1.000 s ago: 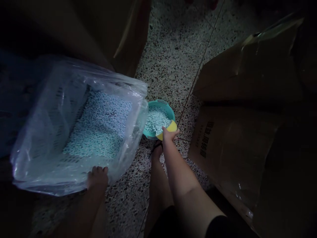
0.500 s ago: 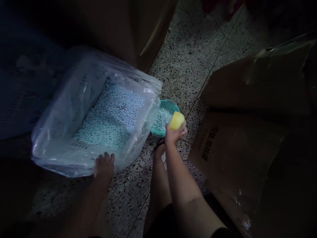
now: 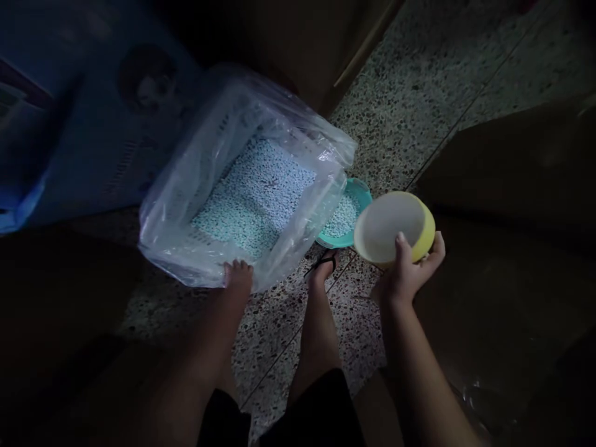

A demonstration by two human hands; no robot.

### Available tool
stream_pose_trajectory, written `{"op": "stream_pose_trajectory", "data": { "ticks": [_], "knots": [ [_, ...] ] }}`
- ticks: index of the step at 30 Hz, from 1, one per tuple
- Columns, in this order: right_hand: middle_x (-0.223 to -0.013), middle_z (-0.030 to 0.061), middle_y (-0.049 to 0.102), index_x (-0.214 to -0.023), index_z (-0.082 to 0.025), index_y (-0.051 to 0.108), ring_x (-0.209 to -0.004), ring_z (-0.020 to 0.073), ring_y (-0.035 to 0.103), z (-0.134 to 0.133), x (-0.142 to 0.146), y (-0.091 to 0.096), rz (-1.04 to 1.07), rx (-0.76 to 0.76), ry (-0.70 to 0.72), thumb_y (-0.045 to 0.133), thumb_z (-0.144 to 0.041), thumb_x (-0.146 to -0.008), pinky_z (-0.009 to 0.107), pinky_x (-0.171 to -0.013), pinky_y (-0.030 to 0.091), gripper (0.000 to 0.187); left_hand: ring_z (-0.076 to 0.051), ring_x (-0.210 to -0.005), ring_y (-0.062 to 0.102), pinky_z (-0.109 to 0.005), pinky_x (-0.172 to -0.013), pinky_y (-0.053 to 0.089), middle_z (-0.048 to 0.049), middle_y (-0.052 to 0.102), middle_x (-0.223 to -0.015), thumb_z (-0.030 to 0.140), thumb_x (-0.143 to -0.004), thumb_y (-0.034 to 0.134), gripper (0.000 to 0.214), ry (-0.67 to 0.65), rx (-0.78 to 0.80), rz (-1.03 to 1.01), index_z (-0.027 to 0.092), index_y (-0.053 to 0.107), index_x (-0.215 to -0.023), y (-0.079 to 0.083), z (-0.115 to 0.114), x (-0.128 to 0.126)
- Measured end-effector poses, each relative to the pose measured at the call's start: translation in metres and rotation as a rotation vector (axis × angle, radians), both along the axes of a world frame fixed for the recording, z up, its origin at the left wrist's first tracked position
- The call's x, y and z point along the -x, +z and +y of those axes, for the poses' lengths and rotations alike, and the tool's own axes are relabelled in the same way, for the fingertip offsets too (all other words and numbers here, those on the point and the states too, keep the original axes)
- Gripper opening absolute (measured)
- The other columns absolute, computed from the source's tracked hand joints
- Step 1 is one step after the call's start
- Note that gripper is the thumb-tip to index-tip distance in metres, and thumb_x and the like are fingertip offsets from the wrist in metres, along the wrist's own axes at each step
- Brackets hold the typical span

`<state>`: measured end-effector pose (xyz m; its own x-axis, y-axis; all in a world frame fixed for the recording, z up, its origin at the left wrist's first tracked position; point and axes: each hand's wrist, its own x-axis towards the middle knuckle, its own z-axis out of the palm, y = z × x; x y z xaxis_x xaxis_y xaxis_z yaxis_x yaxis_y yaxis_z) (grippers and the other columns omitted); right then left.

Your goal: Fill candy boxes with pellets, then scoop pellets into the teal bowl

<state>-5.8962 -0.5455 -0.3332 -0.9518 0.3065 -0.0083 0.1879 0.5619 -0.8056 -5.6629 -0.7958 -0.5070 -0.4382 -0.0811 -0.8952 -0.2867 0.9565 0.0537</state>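
My right hand (image 3: 406, 273) grips a yellow bowl (image 3: 427, 228) by its side, thumb over the rim and fingers underneath. The bowl is tilted so its pale, bare inside faces me. Just left of it, a turquoise basin (image 3: 365, 191) on the floor holds small pale pellets (image 3: 342, 217). My left hand (image 3: 239, 274) has its fingers hooked over the near rim of a clear plastic bag (image 3: 186, 264). The bag lines a white crate-like container, whose walls show through faintly. Many pale blue-green pellets (image 3: 261, 192) lie inside it.
Dark cardboard boxes (image 3: 503, 298) stand on the right, and another carton (image 3: 307, 43) is behind the bag. A blue printed box (image 3: 107, 143) is at the left. My sandalled foot (image 3: 325, 266) rests on the speckled floor (image 3: 386, 124) below the basin.
My right hand has raised the yellow bowl from over the basin and moved it right, turning its inside toward me. My left hand stays on the bag's rim. The view has shifted.
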Motion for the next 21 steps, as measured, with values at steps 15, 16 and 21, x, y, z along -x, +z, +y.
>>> {"op": "stream_pose_trajectory", "data": {
  "ticks": [15, 16, 21],
  "knots": [
    [-0.154, 0.014, 0.035, -0.142, -0.027, 0.05, -0.148, 0.044, 0.017, -0.224, 0.05, -0.228, -0.323, -0.792, 1.246, 0.054, -0.005, -0.088, 0.081, -0.107, 0.014, 0.058, -0.03, -0.097, 0.067, -0.043, -0.084, 0.049, -0.0164, 0.068, -0.103, 0.014, -0.088, 0.051, 0.024, -0.272, -0.447, 0.192, 0.015, 0.069, -0.104, -0.025, -0.045, -0.028],
    [-0.155, 0.0145, 0.033, -0.142, -0.026, 0.05, -0.148, 0.0449, 0.014, -0.225, 0.046, -0.236, -0.342, -0.816, 1.268, 0.054, -0.006, -0.089, 0.081, -0.107, 0.014, 0.057, -0.03, -0.097, 0.067, -0.043, -0.084, 0.049, -0.0165, 0.068, -0.103, 0.014, -0.09, 0.047, 0.025, -0.271, -0.466, 0.202, 0.014, 0.069, -0.104, -0.027, -0.046, -0.031],
    [-0.155, 0.0172, 0.026, -0.15, -0.03, 0.036, -0.143, 0.0485, 0.023, -0.236, -0.002, -0.235, -0.53, -0.802, 1.189, 0.066, -0.007, -0.079, 0.072, -0.102, 0.035, 0.08, -0.032, -0.095, 0.067, -0.043, -0.081, 0.049, -0.0184, 0.069, -0.1, 0.012, -0.091, 0.045, 0.027, -0.26, -0.523, 0.231, 0.011, 0.069, -0.102, -0.026, -0.046, -0.033]
  ]
}}
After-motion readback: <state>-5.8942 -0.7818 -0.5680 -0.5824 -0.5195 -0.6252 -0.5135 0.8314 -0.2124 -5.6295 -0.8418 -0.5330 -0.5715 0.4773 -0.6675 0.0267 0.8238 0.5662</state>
